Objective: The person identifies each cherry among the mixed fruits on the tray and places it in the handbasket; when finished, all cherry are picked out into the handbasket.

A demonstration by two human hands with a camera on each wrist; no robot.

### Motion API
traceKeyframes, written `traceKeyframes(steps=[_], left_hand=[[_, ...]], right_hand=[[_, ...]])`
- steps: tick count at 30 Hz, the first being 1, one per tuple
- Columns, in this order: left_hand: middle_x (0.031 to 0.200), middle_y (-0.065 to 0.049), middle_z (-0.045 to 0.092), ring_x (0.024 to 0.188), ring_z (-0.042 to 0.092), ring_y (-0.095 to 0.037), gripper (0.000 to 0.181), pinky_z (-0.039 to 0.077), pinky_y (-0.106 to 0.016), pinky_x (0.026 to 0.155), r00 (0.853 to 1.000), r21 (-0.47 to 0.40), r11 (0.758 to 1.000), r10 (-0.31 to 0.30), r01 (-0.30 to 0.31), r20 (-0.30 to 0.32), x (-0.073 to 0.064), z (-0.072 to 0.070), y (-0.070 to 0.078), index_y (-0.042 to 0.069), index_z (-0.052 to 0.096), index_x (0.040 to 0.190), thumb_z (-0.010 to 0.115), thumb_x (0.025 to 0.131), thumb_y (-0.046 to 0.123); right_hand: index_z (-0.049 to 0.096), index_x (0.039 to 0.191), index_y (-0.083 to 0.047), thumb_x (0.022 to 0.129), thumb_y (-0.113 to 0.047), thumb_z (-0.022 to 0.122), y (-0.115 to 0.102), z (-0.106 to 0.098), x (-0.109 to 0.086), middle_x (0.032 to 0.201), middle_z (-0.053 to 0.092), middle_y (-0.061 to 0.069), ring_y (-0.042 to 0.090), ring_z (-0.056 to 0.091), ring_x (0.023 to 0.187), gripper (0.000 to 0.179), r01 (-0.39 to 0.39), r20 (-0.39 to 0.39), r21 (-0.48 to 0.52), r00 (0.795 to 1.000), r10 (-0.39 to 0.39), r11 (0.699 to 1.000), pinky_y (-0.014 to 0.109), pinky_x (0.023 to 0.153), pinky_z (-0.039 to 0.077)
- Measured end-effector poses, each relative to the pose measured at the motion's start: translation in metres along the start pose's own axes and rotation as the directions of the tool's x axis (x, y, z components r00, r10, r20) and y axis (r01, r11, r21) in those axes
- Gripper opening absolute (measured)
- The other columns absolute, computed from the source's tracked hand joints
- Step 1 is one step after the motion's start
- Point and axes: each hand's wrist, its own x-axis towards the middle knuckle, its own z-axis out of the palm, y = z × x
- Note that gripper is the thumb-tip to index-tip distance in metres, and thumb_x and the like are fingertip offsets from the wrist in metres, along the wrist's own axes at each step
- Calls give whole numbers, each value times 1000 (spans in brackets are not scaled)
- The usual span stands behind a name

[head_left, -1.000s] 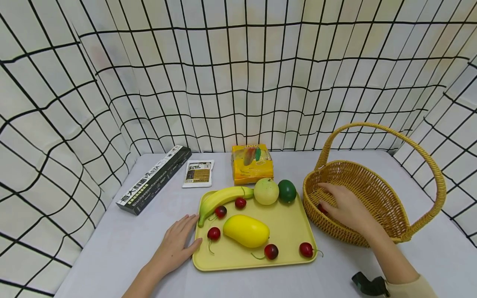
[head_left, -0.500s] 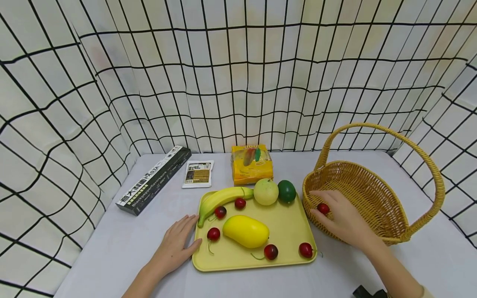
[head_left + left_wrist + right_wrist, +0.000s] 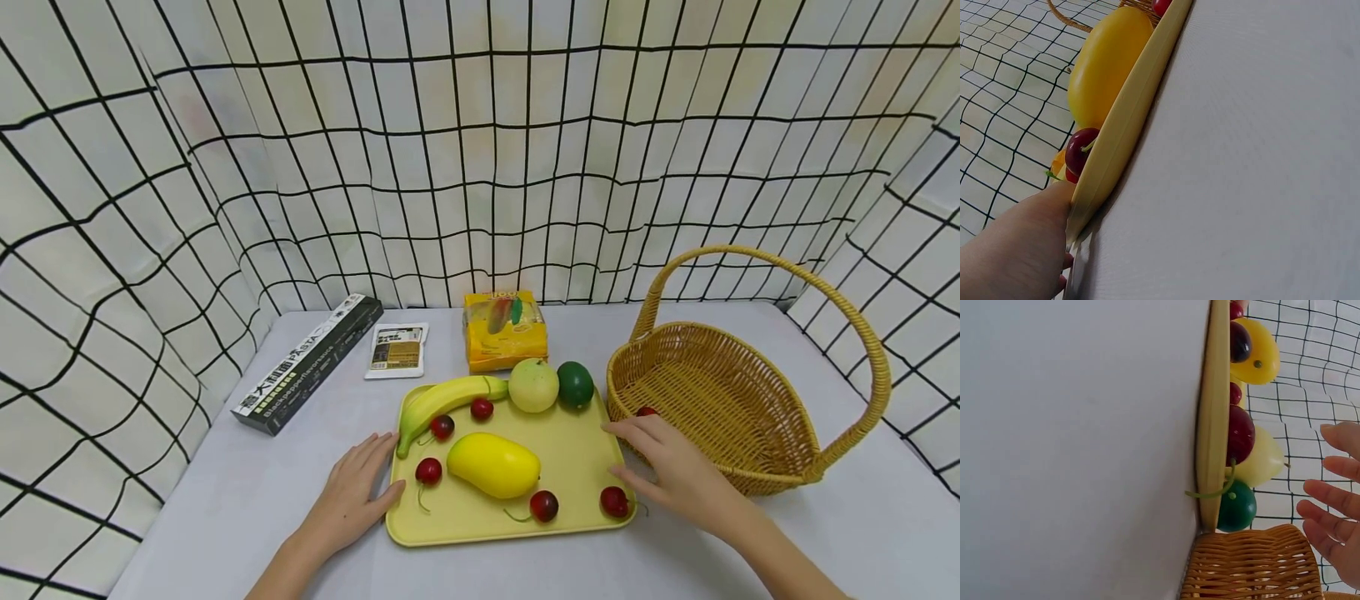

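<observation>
My left hand (image 3: 352,487) rests against the left edge of a yellow tray (image 3: 585,467), fingers fairly straight and thumb touching the rim. In the left wrist view the thumb (image 3: 1054,203) meets the rim. My right hand (image 3: 675,475) hovers at the tray's right edge, fingers spread and holding nothing. Close to its thumb lies a cherry (image 3: 615,502). On the tray are a banana (image 3: 450,404), a mango (image 3: 493,465), a round pale-green fruit (image 3: 533,386), a dark green fruit (image 3: 575,384) and several more cherries (image 3: 543,506). Another cherry (image 3: 647,411) shows in the wicker basket (image 3: 765,400), partly hidden by my right hand.
The basket, with its tall arched handle (image 3: 757,250), stands right of the tray. Behind the tray are a yellow package (image 3: 506,332), a small sachet (image 3: 397,350) and a long black pasta box (image 3: 309,364). White walls with black netting (image 3: 495,167) enclose the table.
My right hand has let go of the cherry in the basket and come out, moving left and toward me to the tray's right edge. The left hand has stayed put.
</observation>
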Motion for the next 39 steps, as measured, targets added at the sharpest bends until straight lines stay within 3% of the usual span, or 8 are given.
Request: traceKeyframes(steps=[11,28,39], left_hand=[[141,-9,39,131,29,-31,64,20,-54,105,1000,3,1000,6,-6,-6,0,0,0,10,37,140,60,86,37],[141,-9,39,132,28,-31,66,21,-55,105,1000,4,1000,-16,16,18,0,0,0,11,36,141,60,86,39],[141,-10,39,131,28,-31,66,20,-55,105,1000,-1,1000,-14,14,17,1,1,-1,10,36,140,60,86,39]], right_hand=[[56,122,-18,81,-37,69,-8,8,-12,115,53,-10,6,51,102,47,-34,200,88,980,15,996,31,84,50],[59,118,-19,76,-43,72,-7,23,-27,111,53,-11,8,51,98,50,39,212,126,975,-65,991,33,82,50],[60,115,-21,75,-44,72,-3,28,-31,106,53,-12,7,49,94,48,39,236,86,970,-58,996,32,77,49]])
